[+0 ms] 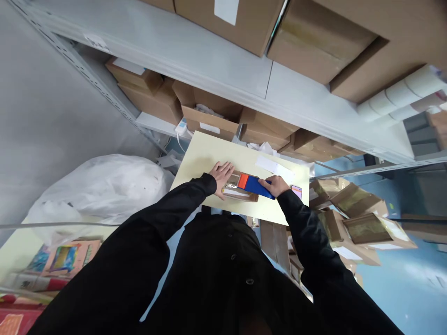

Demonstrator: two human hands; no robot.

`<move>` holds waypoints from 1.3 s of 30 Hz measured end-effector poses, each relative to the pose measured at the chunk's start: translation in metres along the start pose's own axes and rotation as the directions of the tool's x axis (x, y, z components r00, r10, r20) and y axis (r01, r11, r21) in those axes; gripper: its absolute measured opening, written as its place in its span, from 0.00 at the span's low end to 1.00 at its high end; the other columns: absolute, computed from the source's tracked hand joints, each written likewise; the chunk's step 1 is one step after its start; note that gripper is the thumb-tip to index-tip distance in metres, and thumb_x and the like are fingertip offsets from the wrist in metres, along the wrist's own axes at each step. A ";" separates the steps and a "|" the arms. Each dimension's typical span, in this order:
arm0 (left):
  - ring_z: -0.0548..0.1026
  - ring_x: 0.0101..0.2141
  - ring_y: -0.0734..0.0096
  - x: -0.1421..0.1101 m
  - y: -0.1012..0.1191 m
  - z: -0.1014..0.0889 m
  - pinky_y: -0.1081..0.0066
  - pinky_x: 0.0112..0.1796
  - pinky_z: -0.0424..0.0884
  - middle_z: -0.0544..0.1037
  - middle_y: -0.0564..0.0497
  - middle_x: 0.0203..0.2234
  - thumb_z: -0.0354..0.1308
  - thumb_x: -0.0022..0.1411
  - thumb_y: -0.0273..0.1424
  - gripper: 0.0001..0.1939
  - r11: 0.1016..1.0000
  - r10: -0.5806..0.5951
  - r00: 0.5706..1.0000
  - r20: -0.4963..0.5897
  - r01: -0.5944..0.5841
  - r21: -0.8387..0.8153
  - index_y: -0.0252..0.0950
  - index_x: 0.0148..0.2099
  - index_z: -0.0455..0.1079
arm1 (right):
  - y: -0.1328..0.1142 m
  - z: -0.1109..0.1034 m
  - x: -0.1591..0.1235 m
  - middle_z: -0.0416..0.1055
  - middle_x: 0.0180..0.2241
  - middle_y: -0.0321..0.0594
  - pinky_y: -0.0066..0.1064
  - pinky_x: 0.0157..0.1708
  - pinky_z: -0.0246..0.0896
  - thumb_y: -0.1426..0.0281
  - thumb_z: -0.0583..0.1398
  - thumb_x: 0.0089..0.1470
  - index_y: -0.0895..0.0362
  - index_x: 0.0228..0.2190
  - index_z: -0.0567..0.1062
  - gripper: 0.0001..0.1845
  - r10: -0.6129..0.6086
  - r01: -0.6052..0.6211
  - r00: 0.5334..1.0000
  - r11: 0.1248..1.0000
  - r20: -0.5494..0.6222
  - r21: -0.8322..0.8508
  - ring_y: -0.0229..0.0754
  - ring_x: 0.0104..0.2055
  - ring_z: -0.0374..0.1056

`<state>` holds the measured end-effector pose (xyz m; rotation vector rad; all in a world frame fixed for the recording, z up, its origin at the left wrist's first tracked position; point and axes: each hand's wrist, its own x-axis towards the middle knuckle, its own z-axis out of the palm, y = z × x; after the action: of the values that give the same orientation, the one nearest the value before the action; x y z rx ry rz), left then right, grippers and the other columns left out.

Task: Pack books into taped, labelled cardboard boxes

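A small brown cardboard box (240, 195) lies on the pale yellow table in front of me. A glossy clear strip and a white label show on its top. My left hand (222, 177) presses on the box's left end with fingers spread, holding nothing. My right hand (276, 186) is closed around the right end of a blue tape dispenser (256, 185) with an orange end. The dispenser lies over the right part of the box, its orange end toward my left hand. My palm hides the dispenser's grip.
White paper sheets (274, 167) and a phone (296, 191) lie on the table (202, 149). A shelf (223, 70) with cardboard boxes rises behind it. Open boxes (363, 209) are stacked at the right. A big white plastic bag (104, 186) sits at the left.
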<state>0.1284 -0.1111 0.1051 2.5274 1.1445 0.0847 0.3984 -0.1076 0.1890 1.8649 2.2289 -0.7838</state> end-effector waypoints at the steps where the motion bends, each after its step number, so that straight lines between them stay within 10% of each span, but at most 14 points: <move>1: 0.47 0.62 0.41 0.002 0.001 -0.001 0.48 0.59 0.32 0.50 0.28 0.62 0.64 0.35 0.51 0.63 0.999 -0.017 0.999 0.038 0.016 0.041 0.21 0.66 0.42 | -0.001 0.000 0.001 0.70 0.20 0.43 0.29 0.26 0.52 0.45 0.47 0.53 0.57 0.18 0.74 0.33 0.013 -0.013 1.000 1.000 0.013 -0.023 0.40 0.25 0.64; 9: 0.54 0.58 0.41 -0.001 0.002 0.004 0.51 0.59 0.32 0.57 0.30 0.59 0.63 0.36 0.45 0.59 0.996 -0.081 0.995 0.063 0.078 0.050 0.22 0.66 0.43 | 0.062 -0.002 -0.009 0.71 0.22 0.44 0.29 0.27 0.53 0.45 0.51 0.51 0.57 0.19 0.75 0.31 0.075 -0.074 0.993 0.997 0.086 -0.020 0.42 0.28 0.65; 14: 0.44 0.63 0.42 0.004 0.011 -0.002 0.51 0.59 0.27 0.44 0.30 0.65 0.62 0.38 0.43 0.59 0.991 -0.112 0.981 0.155 0.098 0.094 0.22 0.66 0.40 | 0.117 0.021 -0.006 0.66 0.17 0.41 0.30 0.26 0.53 0.46 0.50 0.51 0.57 0.16 0.71 0.30 0.058 -0.066 0.995 0.992 0.075 0.108 0.39 0.22 0.61; 23: 0.34 0.64 0.45 0.064 0.099 0.040 0.48 0.59 0.24 0.38 0.30 0.65 0.55 0.48 0.51 0.57 0.994 -0.091 0.983 0.162 0.079 0.081 0.19 0.67 0.35 | 0.130 0.046 0.009 0.65 0.17 0.39 0.29 0.26 0.51 0.47 0.48 0.52 0.57 0.16 0.70 0.30 -0.054 0.028 0.994 0.964 0.095 0.263 0.37 0.23 0.59; 32: 0.37 0.65 0.47 0.074 0.100 0.046 0.49 0.59 0.27 0.40 0.32 0.65 0.56 0.50 0.52 0.54 0.992 -0.113 0.978 0.174 0.101 0.076 0.25 0.67 0.39 | 0.180 0.037 -0.003 0.67 0.19 0.41 0.30 0.25 0.51 0.45 0.47 0.52 0.58 0.18 0.72 0.33 -0.032 -0.018 0.975 0.975 0.220 0.223 0.38 0.23 0.60; 39: 0.36 0.64 0.38 0.081 0.115 0.036 0.37 0.55 0.28 0.42 0.43 0.66 0.61 0.50 0.45 0.29 0.991 -0.096 0.976 0.196 0.075 0.109 0.43 0.54 0.68 | 0.094 0.025 0.011 0.72 0.36 0.59 0.43 0.39 0.56 0.45 0.50 0.51 0.64 0.37 0.77 0.35 0.260 -0.246 0.948 0.964 0.185 -0.096 0.57 0.40 0.69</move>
<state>0.2720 -0.1321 0.1042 2.4998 1.2001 -0.2511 0.4795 -0.1005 0.1346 1.8989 1.8299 -0.7914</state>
